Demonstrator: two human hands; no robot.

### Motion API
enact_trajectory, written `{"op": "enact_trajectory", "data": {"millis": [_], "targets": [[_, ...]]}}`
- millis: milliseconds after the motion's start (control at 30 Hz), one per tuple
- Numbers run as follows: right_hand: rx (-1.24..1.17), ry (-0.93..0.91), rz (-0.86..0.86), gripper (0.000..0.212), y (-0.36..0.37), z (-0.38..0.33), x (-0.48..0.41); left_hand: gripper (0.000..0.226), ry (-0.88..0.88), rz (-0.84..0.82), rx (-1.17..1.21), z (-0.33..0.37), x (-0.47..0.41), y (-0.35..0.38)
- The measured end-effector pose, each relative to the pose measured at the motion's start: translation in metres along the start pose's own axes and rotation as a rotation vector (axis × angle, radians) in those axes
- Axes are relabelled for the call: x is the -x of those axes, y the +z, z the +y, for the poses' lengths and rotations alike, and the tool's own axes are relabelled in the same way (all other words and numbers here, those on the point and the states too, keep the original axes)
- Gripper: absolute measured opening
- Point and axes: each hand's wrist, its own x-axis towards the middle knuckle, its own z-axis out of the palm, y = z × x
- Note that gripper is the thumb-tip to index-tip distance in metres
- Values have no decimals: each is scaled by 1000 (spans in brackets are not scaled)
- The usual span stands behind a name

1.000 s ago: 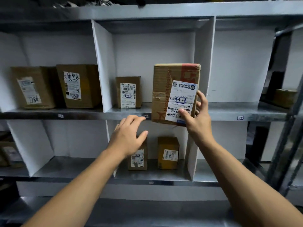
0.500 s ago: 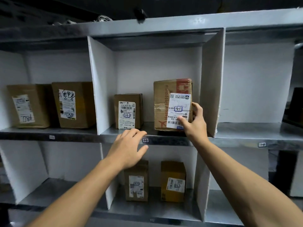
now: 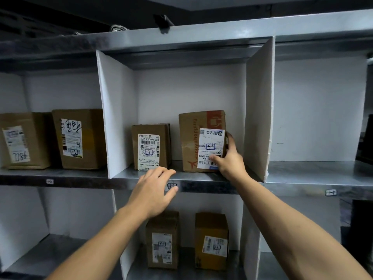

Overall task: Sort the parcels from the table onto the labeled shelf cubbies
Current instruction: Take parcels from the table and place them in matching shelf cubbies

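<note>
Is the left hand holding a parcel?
No, the left hand holds nothing, near the shelf edge; only the right hand grips the parcel.

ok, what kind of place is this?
Probably a parcel sorting depot: metal shelving split by white dividers, code tags on shelf edges, cardboard parcels with barcoded shipping labels.

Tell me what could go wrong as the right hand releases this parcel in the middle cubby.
1. The tall parcel stands upright near the front edge of the shelf; it may tip forward on release.
2. The right hand sits between parcel and white divider, so withdrawing could drag the parcel askew.
</note>
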Motion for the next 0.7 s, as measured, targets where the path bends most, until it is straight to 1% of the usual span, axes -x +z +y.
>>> {"op": "enact_trajectory", "data": {"millis": [200,267,333,400,500,633,700], "targets": [[-8,13,16,79,-1,3,1,51,-14,12,63,1,2,1],[6,28,71,78,-1,1,5,50,-23,5,79,0,8,0],[4,50,179,69,1,-3,14,50,-28,-2,74,-2,16,0],[40,9,234,55,4,-4,27,50,-26,-7,46,-5,25,-2],[196,-136,175,48,8,-2,60,52,-23,-30,-4,-9,34,-5],[601,-374,92,42,5,2,116,52,9,-35,2,-5,49,-8],[769,-388,17,41,0,1,142,52,25,-32,22,2,60,-6]]}}
